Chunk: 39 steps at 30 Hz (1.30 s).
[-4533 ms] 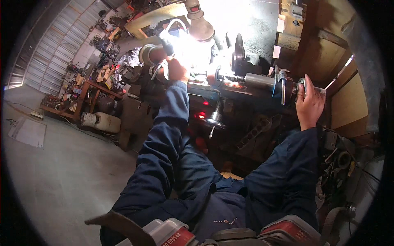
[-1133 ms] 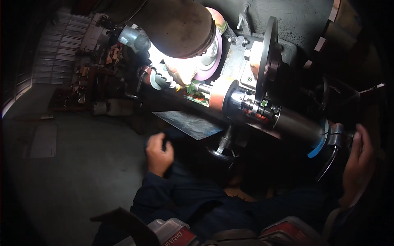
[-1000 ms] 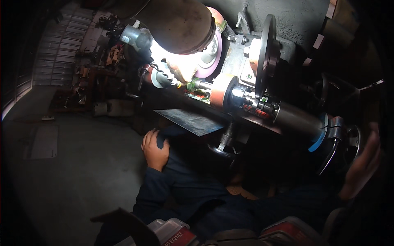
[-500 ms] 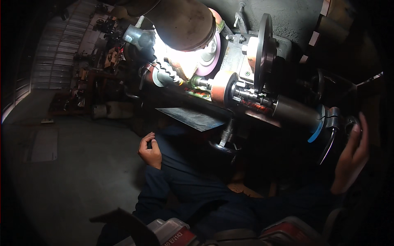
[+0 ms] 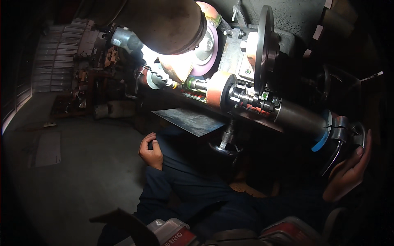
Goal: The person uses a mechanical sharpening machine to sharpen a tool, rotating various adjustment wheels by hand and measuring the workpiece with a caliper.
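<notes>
My left hand (image 5: 151,151) rests curled on my dark-clad leg below the machine, nothing visible in it. My right hand (image 5: 349,168), fingers fairly straight, touches a small metal handwheel (image 5: 358,135) at the machine's right end. Beside it are a clamp with a lever (image 5: 336,147), a blue curved piece (image 5: 319,141) and a grey cylinder (image 5: 297,117). A lit shaft assembly (image 5: 248,98) runs leftward through an orange drum (image 5: 217,90) toward a pink grinding wheel (image 5: 207,55). A ribbed coolant hose (image 5: 160,74) hangs over its left end, under a large dark housing (image 5: 172,24).
A large dark disc (image 5: 262,49) stands behind the shaft. A sloped metal plate (image 5: 188,122) and lower handwheel (image 5: 225,149) project toward me. Left lie concrete floor (image 5: 94,164), a cylindrical tank (image 5: 113,110) and cluttered shelving (image 5: 86,82). A grey wall (image 5: 295,16) is behind the machine.
My left hand has dropped from the machine onto my leg. My right hand has shifted about the end handwheel, lately downward. The view has turned, bringing the machine nearer.
</notes>
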{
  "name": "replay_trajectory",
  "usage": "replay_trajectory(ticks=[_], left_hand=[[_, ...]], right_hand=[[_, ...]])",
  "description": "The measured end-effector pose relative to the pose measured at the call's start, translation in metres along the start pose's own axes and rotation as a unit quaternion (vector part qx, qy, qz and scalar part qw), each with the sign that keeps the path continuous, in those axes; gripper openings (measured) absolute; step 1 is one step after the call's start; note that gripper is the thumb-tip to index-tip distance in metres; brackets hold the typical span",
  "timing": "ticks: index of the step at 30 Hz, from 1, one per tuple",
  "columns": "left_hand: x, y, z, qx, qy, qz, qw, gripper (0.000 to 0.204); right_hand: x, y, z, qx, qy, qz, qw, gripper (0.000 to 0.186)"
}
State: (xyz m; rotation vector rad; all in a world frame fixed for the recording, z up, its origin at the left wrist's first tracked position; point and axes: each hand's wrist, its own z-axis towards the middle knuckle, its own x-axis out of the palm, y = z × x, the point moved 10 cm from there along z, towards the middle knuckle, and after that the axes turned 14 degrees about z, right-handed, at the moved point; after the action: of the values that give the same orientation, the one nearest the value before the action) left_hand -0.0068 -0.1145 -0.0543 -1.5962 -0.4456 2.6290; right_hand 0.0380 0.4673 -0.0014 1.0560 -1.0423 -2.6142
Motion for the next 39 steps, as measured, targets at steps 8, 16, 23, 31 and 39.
replay_trajectory(ticks=[8,16,23,31,39], left_hand=[[0.003,-0.014,0.005,0.02,0.005,0.019,1.0,0.011],[0.003,-0.013,0.007,0.027,0.004,0.012,1.0,0.011],[0.002,-0.018,0.008,0.029,-0.002,-0.001,1.0,0.011],[0.001,-0.014,0.005,0.026,-0.001,0.009,1.0,0.011],[0.003,-0.012,0.005,0.027,0.002,0.005,1.0,0.011]], right_hand=[[0.013,-0.007,0.018,0.061,0.136,-0.021,0.989,0.036],[0.026,-0.034,0.035,0.111,0.22,-0.107,0.963,0.039],[-0.004,0.002,-0.004,-0.003,0.011,0.028,1.0,0.039],[0.012,-0.003,0.011,0.047,0.088,-0.001,0.995,0.037],[0.018,-0.014,0.029,0.07,0.149,-0.036,0.986,0.037]])
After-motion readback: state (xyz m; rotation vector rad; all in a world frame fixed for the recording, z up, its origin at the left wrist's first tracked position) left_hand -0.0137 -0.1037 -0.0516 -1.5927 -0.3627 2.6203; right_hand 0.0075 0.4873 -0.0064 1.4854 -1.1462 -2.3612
